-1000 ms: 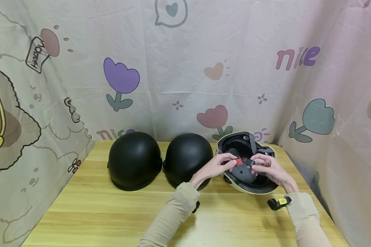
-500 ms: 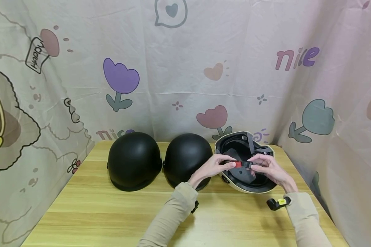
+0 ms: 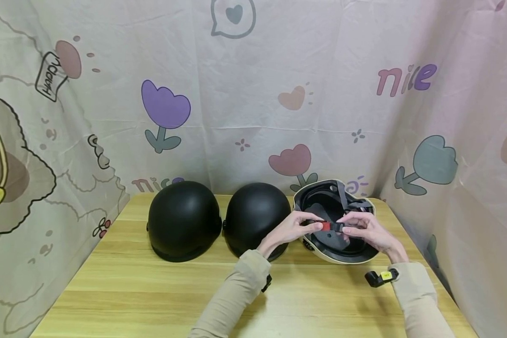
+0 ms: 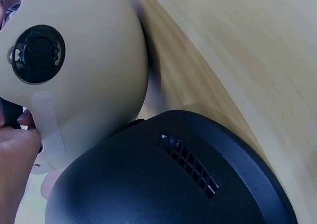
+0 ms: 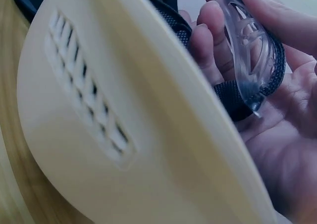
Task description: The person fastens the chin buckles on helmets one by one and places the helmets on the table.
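Note:
A cream helmet [image 3: 342, 259] lies upside down at the table's right, its black padded inside facing up. Over its opening, my left hand [image 3: 291, 230] pinches the red half of a strap buckle [image 3: 326, 226] between thumb and fingers. My right hand [image 3: 369, 231] pinches the black half [image 3: 336, 227] from the other side. Red and black halves meet end to end; whether they are latched I cannot tell. In the right wrist view, a clear plastic piece [image 5: 250, 50] on a black strap [image 5: 233, 97] sits within the right hand's fingers. Fingertips partly hide the buckle.
Two black helmets stand dome up to the left: one at the far left [image 3: 183, 220], another in the middle [image 3: 255, 211], close beside the cream one. The wooden table [image 3: 152, 295] ends at a printed cloth backdrop [image 3: 236, 94].
A second ago the buckle halves were tilted, the black one angled down to the right. By half a second ago they were level in one line; since then the right hand has shifted slightly left.

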`<state>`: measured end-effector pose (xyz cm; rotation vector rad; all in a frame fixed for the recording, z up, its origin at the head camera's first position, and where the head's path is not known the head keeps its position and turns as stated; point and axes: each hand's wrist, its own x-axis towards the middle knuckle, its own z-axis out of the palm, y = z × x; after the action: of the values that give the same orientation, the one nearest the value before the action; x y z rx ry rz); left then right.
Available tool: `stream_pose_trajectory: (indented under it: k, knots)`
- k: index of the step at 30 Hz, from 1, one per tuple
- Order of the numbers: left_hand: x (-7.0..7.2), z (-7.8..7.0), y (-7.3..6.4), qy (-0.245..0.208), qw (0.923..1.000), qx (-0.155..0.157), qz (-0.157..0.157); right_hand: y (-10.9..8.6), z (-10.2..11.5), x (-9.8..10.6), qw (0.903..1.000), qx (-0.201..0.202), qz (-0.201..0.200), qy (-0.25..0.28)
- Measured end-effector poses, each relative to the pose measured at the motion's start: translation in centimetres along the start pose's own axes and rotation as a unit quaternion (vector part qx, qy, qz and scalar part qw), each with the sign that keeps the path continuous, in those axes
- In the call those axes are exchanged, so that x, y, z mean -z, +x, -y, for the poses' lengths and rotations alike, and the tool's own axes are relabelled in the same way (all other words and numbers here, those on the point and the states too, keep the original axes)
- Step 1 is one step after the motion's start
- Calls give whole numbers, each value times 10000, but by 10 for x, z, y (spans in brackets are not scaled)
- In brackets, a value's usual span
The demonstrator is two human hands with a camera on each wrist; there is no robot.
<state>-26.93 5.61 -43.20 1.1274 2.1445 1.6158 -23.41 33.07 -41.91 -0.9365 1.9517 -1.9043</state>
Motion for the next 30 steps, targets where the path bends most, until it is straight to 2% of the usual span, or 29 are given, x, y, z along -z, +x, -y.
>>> stream_pose_trajectory:
  k: [10,17,23,30]
  knots:
    - [1,2,0,13,10000,-26,57,3,3,-4,9976,-26,-163,-676]
    - [1,0,0,73,9998,-187,30,3,6,-5,9963,156,-155,-831]
    - [1,-1,0,237,9993,-279,-34,3,9,-9,9931,-64,-335,-1123]
    - [3,-5,-1,493,9985,-217,50,5,9,-7,9933,56,-124,-1144]
